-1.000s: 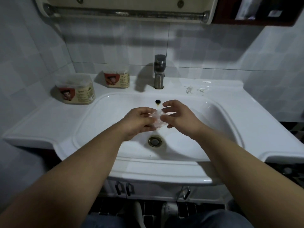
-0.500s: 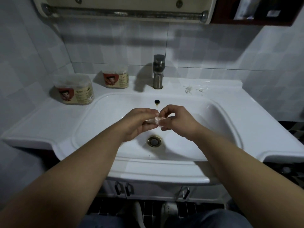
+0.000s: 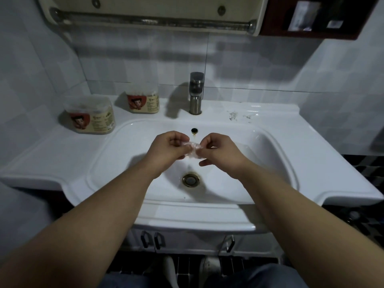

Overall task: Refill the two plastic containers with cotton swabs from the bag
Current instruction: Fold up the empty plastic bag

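Two hands over the sink, left hand and right hand pinching a crumpled bag (clear plastic) between them

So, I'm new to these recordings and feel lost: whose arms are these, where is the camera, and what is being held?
No machine here: a person's bare arms, filmed by one head-worn camera looking forward and down. The left hand and right hand pinch a small crumpled clear plastic bag between them above the white ceramic sink. On its left ledge stand two clear plastic containers with red-and-beige labels, the nearer container and the farther container; a grey metal tap stands behind the basin.
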